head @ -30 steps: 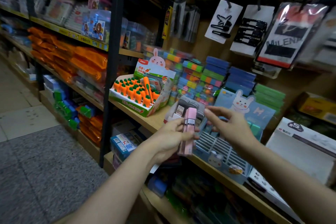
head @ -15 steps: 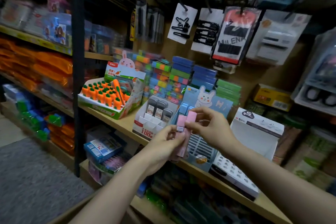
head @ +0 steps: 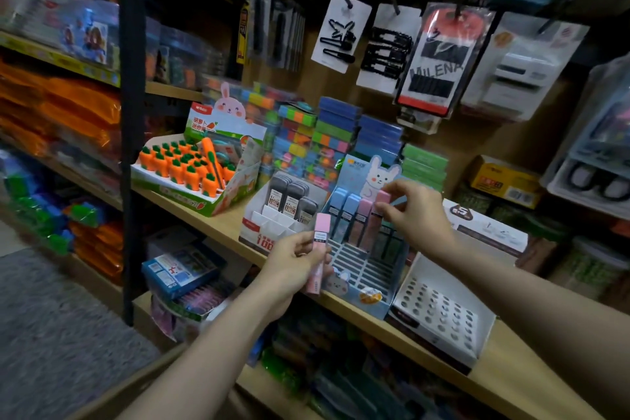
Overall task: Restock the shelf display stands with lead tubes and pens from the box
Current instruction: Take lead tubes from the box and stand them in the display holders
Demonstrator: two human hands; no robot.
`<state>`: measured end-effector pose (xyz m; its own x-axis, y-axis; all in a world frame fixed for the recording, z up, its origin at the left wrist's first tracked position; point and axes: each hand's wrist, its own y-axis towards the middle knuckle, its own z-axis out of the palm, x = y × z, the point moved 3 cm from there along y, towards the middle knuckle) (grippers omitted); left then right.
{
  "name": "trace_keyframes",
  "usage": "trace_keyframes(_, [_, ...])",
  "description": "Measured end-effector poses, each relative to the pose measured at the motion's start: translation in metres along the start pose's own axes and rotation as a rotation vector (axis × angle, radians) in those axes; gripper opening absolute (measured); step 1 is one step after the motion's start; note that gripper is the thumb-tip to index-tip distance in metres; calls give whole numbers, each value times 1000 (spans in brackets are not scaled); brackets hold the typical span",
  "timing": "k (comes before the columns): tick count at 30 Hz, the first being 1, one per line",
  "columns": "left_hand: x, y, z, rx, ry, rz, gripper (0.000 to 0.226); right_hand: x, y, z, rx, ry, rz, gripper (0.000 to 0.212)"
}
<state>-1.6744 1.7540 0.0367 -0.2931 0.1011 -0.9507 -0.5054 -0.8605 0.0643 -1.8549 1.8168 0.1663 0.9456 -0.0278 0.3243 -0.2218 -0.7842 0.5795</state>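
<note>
- Nearest, the left hand (head: 293, 262) grips a spare pink lead tube (head: 318, 254), fingers curled round it, just before the blue rabbit stand (head: 366, 269)
- Beyond, the right hand (head: 414, 211) pinches another pink tube (head: 375, 222) by its cap, seating it in the stand's back row
- Next, I judge: press it home, then take the spare
- Tubes look slim, rigid, capped

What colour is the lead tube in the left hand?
Pink lead tube, held by the left hand; head view.

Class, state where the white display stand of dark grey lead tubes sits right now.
In the head view, the white display stand sits on the wooden shelf, between the carrot eraser box and the blue rabbit stand.
</note>
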Motion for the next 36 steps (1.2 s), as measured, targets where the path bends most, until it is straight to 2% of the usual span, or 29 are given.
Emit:
trace_keyframes(9, [-6,-4,-7,-43,-80,32,19,-3,5,31,-38,30,69,18])
trace_keyframes(14, [-5,-2,-8,-66,-51,36,28,-5,5,42,-1,98,155,16])
trace_keyframes(21, [-4,-4,-3,-49,-38,46,24,-6,-12,60,-107,83,189,21])
trace_keyframes(24, [-4,-5,-3,-64,56,29,33,-8,-13,56,-55,79,197,32])
trace_keyframes(27, [-8,-8,-2,-87,133,56,33,-8,-17,44,-51,170,244,50])
trace_keyframes(30, [-15,-12,1,-87,242,159,25,2,-27,31,-25,284,230,38])
trace_keyframes(33, [-19,-17,7,-49,310,220,21,20,-38,25,137,581,193,31])
trace_keyframes(36, [-21,-24,19,20,312,246,20,35,-45,19,237,489,62,27])
